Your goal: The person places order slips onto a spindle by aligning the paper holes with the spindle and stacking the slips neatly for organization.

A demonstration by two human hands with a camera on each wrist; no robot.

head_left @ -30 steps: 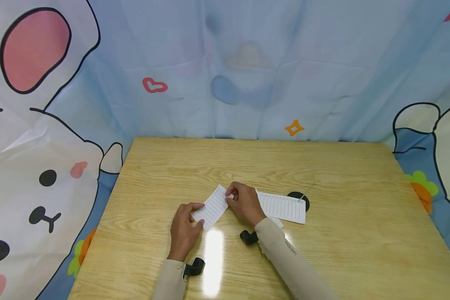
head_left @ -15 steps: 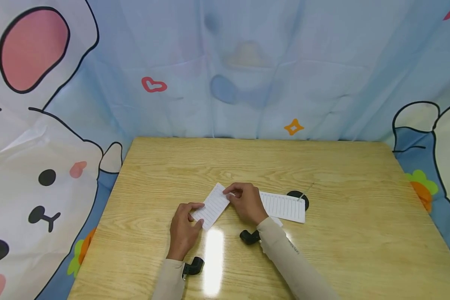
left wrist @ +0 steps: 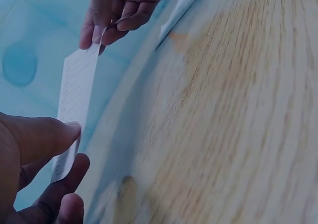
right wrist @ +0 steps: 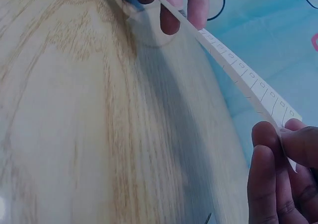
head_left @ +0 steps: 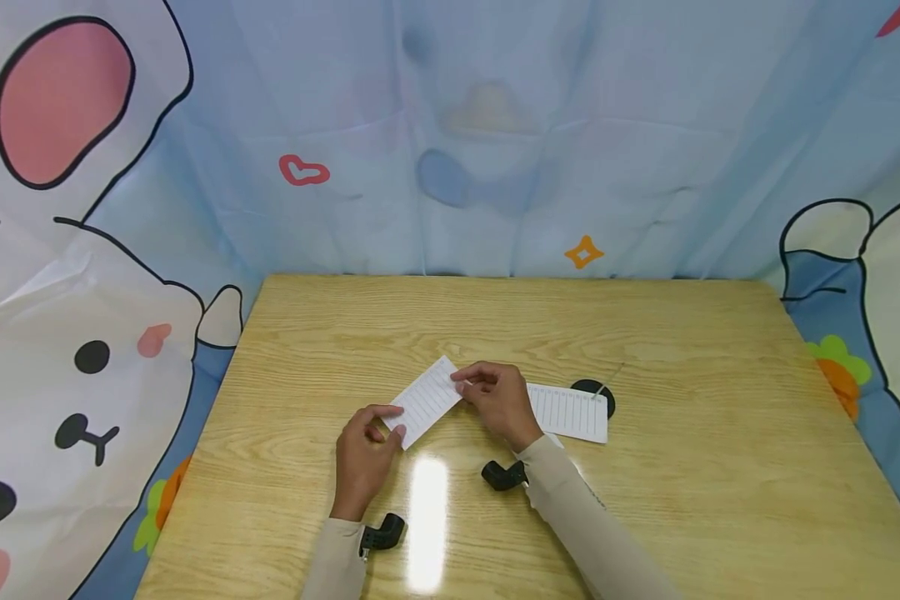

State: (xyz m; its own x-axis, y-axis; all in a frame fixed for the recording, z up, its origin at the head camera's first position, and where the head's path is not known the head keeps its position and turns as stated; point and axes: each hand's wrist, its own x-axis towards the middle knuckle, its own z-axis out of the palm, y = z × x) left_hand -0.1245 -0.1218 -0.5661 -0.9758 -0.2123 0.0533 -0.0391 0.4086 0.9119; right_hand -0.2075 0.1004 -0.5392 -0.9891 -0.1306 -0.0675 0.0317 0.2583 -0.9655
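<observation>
A small white sheet of paper [head_left: 426, 403], printed with ruled lines and a column of small marks, is stretched between the two hands. In both wrist views it stands off the tabletop. My left hand [head_left: 362, 458] pinches its lower left end between thumb and fingers, and the thumb [left wrist: 67, 134] presses on the printed face. At the upper right end my right hand [head_left: 502, 404] pinches a corner with thumb and fingertips. A second ruled white sheet [head_left: 570, 413] lies on the table just right of the right hand, which hides its left end.
A black round disc [head_left: 611, 407] lies partly under the second sheet, with a thin pale stick [head_left: 609, 380] across it. Another white paper piece [head_left: 556, 440] peeks out by the right wrist. The wooden table [head_left: 705, 467] meets a printed blue curtain [head_left: 495, 208] at the back.
The held sheet has risen slightly and turned clockwise, its far corner shifting away from the person. Both hands keep their pinch; the right hand has moved slightly right. The second sheet stays on the table.
</observation>
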